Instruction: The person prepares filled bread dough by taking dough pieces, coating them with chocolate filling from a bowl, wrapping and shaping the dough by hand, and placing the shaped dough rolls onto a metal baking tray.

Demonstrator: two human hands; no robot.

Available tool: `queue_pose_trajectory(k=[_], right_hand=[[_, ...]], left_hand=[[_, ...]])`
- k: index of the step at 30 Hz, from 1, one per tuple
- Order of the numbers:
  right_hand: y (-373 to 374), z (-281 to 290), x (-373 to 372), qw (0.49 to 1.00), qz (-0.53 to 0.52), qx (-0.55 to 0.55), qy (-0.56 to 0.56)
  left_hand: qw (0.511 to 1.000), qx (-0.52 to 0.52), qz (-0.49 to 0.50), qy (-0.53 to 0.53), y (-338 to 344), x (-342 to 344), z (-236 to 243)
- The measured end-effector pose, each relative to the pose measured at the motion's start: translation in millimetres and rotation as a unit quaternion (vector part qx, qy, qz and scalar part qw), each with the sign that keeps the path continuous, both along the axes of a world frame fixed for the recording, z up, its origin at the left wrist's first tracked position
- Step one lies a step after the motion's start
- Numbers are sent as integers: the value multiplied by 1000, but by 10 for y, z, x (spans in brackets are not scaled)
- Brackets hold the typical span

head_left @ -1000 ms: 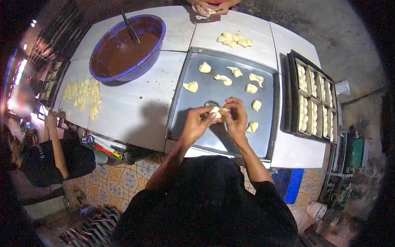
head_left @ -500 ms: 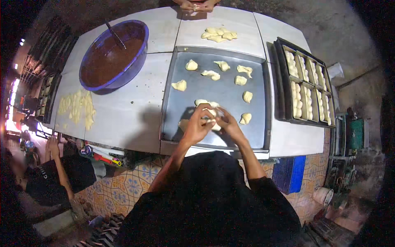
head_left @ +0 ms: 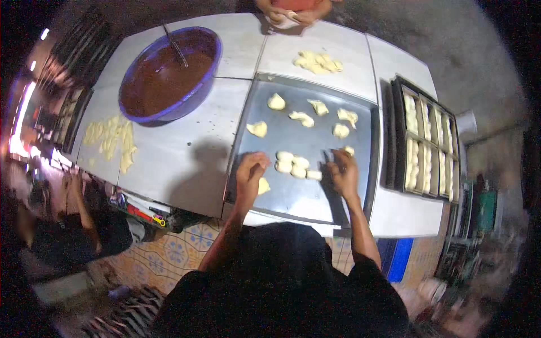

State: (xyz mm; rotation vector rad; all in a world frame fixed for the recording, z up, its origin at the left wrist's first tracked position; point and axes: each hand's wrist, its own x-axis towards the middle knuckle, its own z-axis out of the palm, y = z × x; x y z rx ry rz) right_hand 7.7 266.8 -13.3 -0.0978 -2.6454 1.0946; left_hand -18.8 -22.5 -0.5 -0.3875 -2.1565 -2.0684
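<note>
A cluster of shaped dough pieces lies on the metal tray between my hands. My left hand is to its left, fingers loosely bent and apart, holding nothing visible, just above another dough lump. My right hand is spread to the right, fingertips beside a small piece that it partly hides. Loose lumps are scattered over the back of the tray.
A purple bowl of brown mixture with a utensil stands left, near flattened dough. Filled baking tins sit right. Dough lies at the back. A co-worker's hands hold dough; another person is at left.
My hands have parted from the dough they held together and moved to either side. The shaped pieces are now visible lying on the tray between them. The view has shifted slightly.
</note>
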Motion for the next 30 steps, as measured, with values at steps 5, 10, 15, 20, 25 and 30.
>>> queue_pose_trajectory(k=[5,10,15,20,25,30], right_hand=[[530,-261,-283,963,3,268,-43],[-395,318,-151,956,93,-270,-71],[-1108,594,-147,951,108,-290,12],[-1271,663,-360,875,84,-476,-4],[-1291,485,-421,953,231,-188,54],[-1294,381,-602,751,260,-597,-111]], left_hand=[[996,57,-51,-50,247,94,-65],[992,54,-39,-108,403,158,35],[999,14,36,11,548,49,228],[989,18,143,-37,471,53,348],[892,308,-123,-307,411,-25,287],[649,616,-353,-273,128,-586,420]])
